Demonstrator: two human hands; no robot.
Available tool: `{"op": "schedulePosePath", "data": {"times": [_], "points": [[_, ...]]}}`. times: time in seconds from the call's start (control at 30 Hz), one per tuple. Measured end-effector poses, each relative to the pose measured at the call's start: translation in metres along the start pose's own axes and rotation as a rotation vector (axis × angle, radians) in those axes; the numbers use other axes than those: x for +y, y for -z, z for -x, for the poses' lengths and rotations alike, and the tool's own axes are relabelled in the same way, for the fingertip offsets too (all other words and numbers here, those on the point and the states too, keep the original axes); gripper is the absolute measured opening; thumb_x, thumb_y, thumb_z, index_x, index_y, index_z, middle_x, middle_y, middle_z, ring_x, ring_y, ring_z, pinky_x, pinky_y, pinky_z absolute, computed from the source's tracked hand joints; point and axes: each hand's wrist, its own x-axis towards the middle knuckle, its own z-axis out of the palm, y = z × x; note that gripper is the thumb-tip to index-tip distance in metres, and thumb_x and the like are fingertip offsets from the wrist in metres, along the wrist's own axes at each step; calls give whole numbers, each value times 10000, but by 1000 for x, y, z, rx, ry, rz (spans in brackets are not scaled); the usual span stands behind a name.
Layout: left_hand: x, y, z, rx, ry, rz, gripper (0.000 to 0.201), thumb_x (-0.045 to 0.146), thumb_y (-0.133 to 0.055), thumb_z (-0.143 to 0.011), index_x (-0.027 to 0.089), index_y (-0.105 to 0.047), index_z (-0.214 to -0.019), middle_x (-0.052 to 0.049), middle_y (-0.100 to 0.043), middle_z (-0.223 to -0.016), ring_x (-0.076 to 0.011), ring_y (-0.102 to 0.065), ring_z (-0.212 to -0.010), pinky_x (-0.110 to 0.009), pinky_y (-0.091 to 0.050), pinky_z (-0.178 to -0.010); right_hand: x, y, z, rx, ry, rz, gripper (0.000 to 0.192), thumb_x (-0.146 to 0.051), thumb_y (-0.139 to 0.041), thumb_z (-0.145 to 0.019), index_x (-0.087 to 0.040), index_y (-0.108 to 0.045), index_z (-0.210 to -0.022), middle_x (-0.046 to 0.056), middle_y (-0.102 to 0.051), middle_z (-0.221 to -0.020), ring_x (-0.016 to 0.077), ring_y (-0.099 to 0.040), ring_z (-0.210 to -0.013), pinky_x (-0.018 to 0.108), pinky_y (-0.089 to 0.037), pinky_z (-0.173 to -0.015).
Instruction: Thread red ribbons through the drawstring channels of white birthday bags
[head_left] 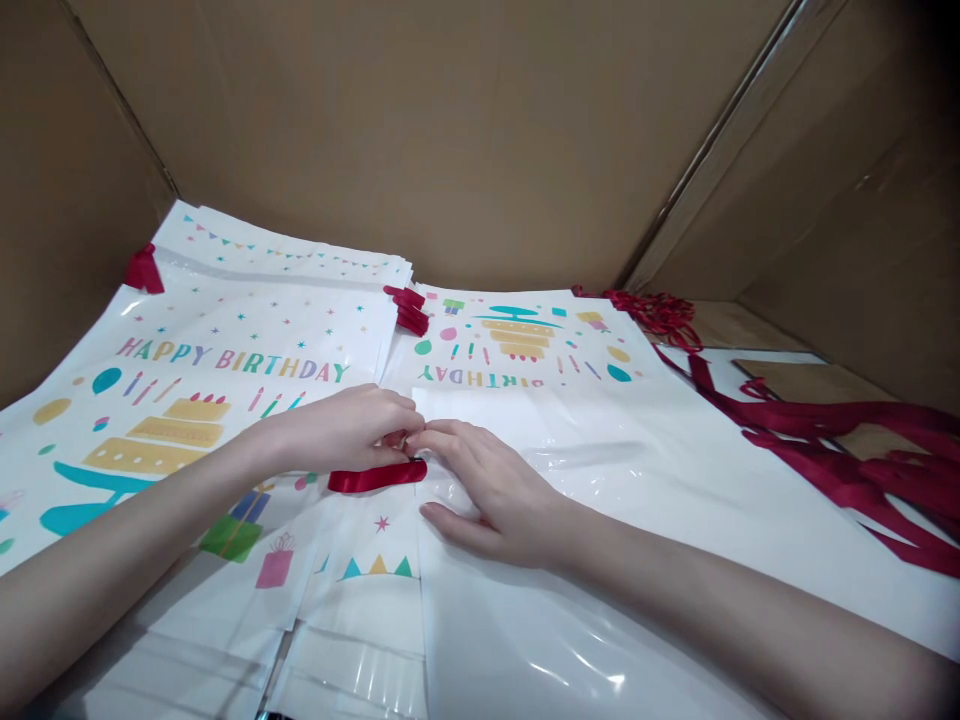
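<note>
Item 1, nearest: a clear plastic sleeve lay flat across the lower middle and right, glossy, with a white bag showing inside it.

Item 2: the right hand rested palm down on that sleeve, fingers loosely spread, index finger and thumb tip meeting the left hand's fingertips at the end of a short red ribbon.

Item 3: the left hand was curled, its fingertips pinched on the same end of the ribbon. The ribbon lay as a flat band just below both hands, on the edge of a folded birthday bag printed with a star and coloured triangles.

Item 4, left: a stack of birthday bags, white, printed "HAPPY BIRTHDAY" with a cake, candles and gift boxes. A red ribbon handle showed at its far left corner, and more red handles at its far right corner.

Item 5, middle, farther off: an upside-down birthday bag lay beyond the sleeve, printed side up, with its lettering reversed to the viewer.

Item 6, right: a heap of loose red ribbons trailed from the far corner across the table, partly over the white bag's edge.

Item 7, farthest: cardboard walls enclosed the whole work area on three sides.
</note>
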Motion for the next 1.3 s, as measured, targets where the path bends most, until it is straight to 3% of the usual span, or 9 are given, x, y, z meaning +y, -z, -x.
{"op": "schedulePosePath", "data": {"times": [0.2, 0.4, 0.6, 0.7, 0.93, 1.13, 1.3], "points": [[-14, 16, 15, -148, 83, -103, 127, 155, -559, -764, 224, -658, -722, 8, -620, -766, -159, -519, -779, -267, -331, -742, 1, -1, 0, 3, -1, 5, 473, -292, -531, -859, -189, -353, -1284, 114, -505, -1253, 230, -473, -1137, 416, -419, -943], [-10, 14, 12, -214, 120, -97, 146, 144, -523, -770, 200, -647, -719, 1, -628, -712, -150, -533, -702, -255, -341, -659, 0, -1, 0, -10, -14, -5, 476, -290, -528, -857, -195, -350, -1288, 111, -499, -1261, 227, -475, -1129, 410, -423, -934], [-5, 0, -1, -83, -21, -32, 164, 206, -468, -849, 169, -561, -719, 7, -570, -693, -120, -508, -633, -258, -356, -677, 0, 0, 0, -19, -17, -20, 470, -293, -533, -854, -198, -365, -1282, 109, -496, -1259, 223, -476, -1118, 407, -418, -941], [-7, -3, -3, -49, -10, 63, 215, 282, -440, -888, 170, -541, -734, -1, -561, -701, -126, -509, -648, -236, -357, -616, 1, 0, 0, -20, -31, -28, 465, -289, -542, -846, -195, -375, -1269, 111, -496, -1252, 223, -483, -1105, 402, -429, -925], [-15, 13, 10, -240, 122, 12, 145, 163, -499, -784, 197, -638, -757, 5, -616, -733, -126, -539, -671, -218, -360, -598, 0, 0, 0, -16, -31, -16, 484, -290, -531, -856, -201, -351, -1296, 114, -500, -1251, 230, -475, -1121, 414, -421, -934], [-21, 17, 15, -289, 176, 29, 199, 136, -472, -775, 207, -655, -745, 4, -639, -744, -126, -552, -656, -220, -357, -590, 0, 0, 0, -24, -44, -11, 483, -288, -528, -855, -194, -356, -1295, 108, -507, -1247, 226, -471, -1127, 409, -417, -940], [-26, 20, 17, -356, 193, 68, 67, 153, -594, -703, 197, -645, -705, 8, -614, -726, -129, -543, -651, -216, -349, -576, 0, 0, 0, -32, -50, 0, 486, -288, -528, -853, -189, -355, -1296, 107, -510, -1243, 227, -472, -1128, 414, -416, -942]]}}
